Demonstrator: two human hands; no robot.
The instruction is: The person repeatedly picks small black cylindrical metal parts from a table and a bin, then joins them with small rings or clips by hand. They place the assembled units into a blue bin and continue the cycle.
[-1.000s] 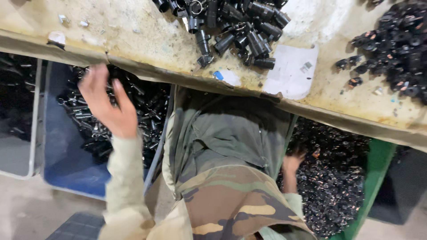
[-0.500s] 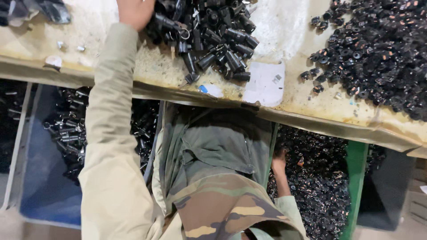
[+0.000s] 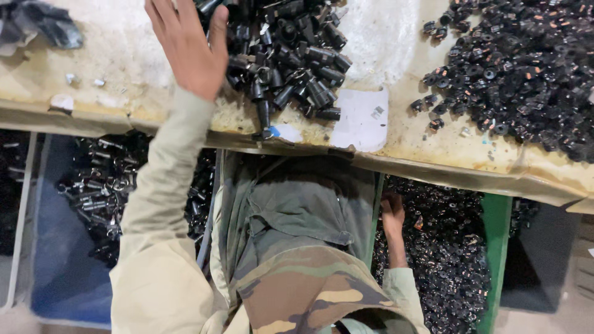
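My left hand (image 3: pixel 185 43) reaches up over the worn workbench (image 3: pixel 396 133), fingers spread, its edge against a heap of black cylindrical parts (image 3: pixel 291 55); nothing is visibly held in it. My right hand (image 3: pixel 391 213) hangs below the bench edge, resting in a green bin (image 3: pixel 495 247) filled with small black parts. Its fingers are hidden among the parts, so I cannot tell whether it grips anything. My beige sleeves and camouflage jacket fill the lower middle.
A second heap of small black ring-shaped parts (image 3: pixel 520 68) covers the bench's right side. A white paper slip (image 3: pixel 362 120) lies at the bench edge. A blue bin (image 3: pixel 68 247) with black and metal parts stands under the bench at left. Dark plastic (image 3: pixel 43 25) lies top left.
My left hand rose from the blue bin below the bench up onto the bench top beside the heap of black cylinders. My right hand stayed in the green bin.
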